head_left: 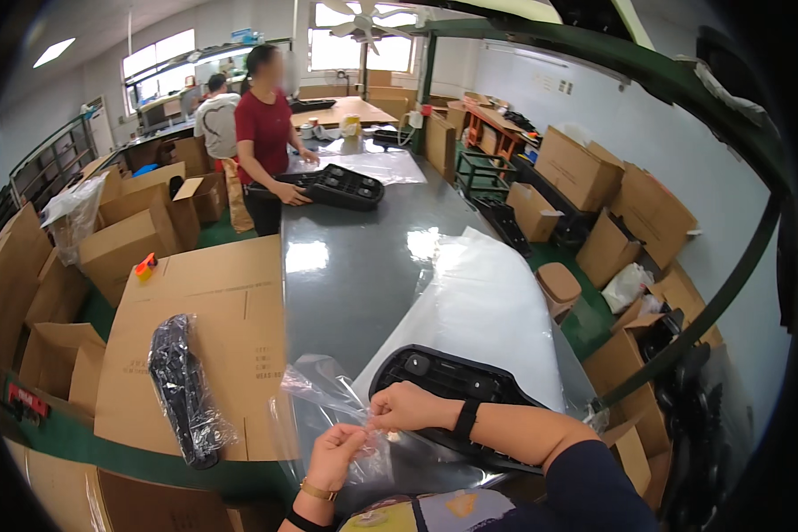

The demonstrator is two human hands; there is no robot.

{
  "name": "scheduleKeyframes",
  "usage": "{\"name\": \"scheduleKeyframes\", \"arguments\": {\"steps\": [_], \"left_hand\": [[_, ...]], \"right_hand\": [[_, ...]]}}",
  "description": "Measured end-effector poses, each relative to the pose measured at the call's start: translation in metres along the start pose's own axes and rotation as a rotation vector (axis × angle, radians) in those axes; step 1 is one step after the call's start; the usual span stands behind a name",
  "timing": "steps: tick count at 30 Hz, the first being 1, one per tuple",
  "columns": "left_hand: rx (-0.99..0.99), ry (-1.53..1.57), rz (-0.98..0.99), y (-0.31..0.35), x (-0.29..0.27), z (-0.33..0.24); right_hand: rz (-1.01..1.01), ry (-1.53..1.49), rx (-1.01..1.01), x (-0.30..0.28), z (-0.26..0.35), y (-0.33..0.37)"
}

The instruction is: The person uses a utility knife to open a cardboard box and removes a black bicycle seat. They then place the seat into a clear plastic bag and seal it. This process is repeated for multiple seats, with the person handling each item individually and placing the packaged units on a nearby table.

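Observation:
My left hand [335,454] and my right hand [410,408] meet over the near end of the table, both pinching the edge of a clear plastic bag [321,383]. The bag spreads out crumpled to the left of my fingers and below them. Under my right forearm lies a black molded plastic part [452,376], long and ribbed, with round fittings on its upper face. It rests partly on a stack of white plastic sheets [488,297]. My right forearm hides much of its middle.
A similar black part in clear wrap [179,381] lies on a flat cardboard box [230,284] at left, near an orange tape dispenser [145,266]. Across the grey table [346,293], a person in red [264,124] handles another black part [341,188]. Cartons [581,168] line the right side.

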State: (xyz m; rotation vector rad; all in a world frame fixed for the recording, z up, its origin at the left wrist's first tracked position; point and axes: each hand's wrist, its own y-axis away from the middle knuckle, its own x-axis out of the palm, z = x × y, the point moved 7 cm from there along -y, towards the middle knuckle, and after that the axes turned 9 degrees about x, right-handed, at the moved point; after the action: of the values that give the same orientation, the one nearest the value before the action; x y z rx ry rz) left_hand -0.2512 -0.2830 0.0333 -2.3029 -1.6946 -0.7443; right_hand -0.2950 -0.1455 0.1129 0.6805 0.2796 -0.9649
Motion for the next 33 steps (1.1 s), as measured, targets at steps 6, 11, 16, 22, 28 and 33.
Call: {"name": "scheduleKeyframes", "arguments": {"steps": [6,11,16,22,28,33], "left_hand": [[0.189,0.716,-0.256,-0.013,-0.058,-0.036],[0.218,0.862,0.055,-0.010,-0.037,-0.058],[0.192,0.283,0.029,0.000,0.036,-0.054],[0.247,-0.384,-0.120,-0.005,-0.009,-0.029],[0.290,-0.963,-0.386,-0.040,-0.073,-0.011],[0.698,-1.172,-0.457,-0.077,-0.076,-0.055]], "right_hand": [[-0.462,0.564,0.090,-0.041,-0.045,-0.011],[-0.598,0.617,-0.104,-0.056,-0.026,-0.006],[-0.432,0.688,-0.341,-0.031,0.011,-0.035],[-0.786,0.181,-0.098,-0.172,-0.023,-0.063],[-0.058,-0.939,0.133,-0.115,-0.037,-0.076],[-0.296,0.269,-0.419,-0.130,-0.013,-0.062]]}}
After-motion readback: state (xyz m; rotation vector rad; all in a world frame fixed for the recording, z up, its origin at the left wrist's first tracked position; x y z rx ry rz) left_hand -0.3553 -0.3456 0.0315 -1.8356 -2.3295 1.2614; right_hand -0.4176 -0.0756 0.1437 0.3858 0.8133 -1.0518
